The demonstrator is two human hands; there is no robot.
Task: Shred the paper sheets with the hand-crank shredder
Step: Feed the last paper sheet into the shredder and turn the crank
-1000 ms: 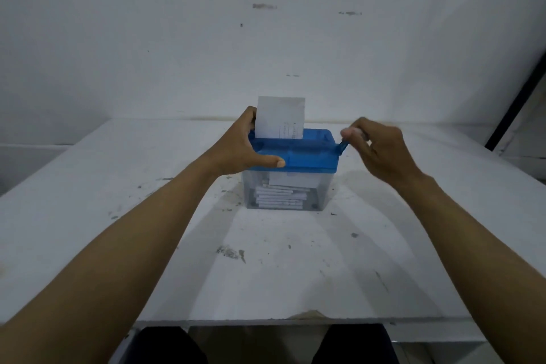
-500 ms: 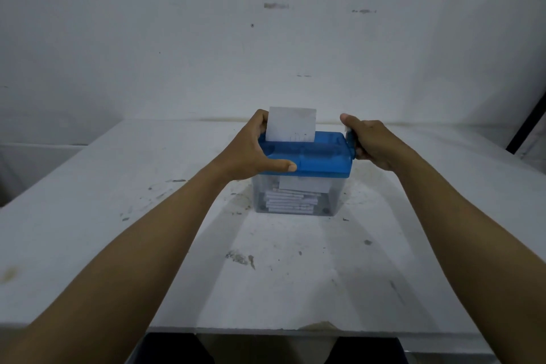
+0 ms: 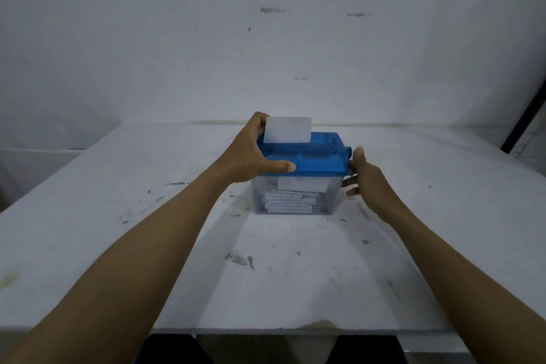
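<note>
The shredder (image 3: 298, 186) stands on the counter (image 3: 295, 275). The left hand (image 3: 251, 156) grips its lid (image 3: 313, 156). A paper sheet (image 3: 288, 130) protrudes from its slot. The right hand (image 3: 369, 183) is apparently touching its right side; its grip cannot be determined.

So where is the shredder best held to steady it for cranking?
The left end of the blue lid, from the left: the crank hub juts from the right side and the paper stands in the top slot. The left hand grips there, thumb on the front face.
</note>
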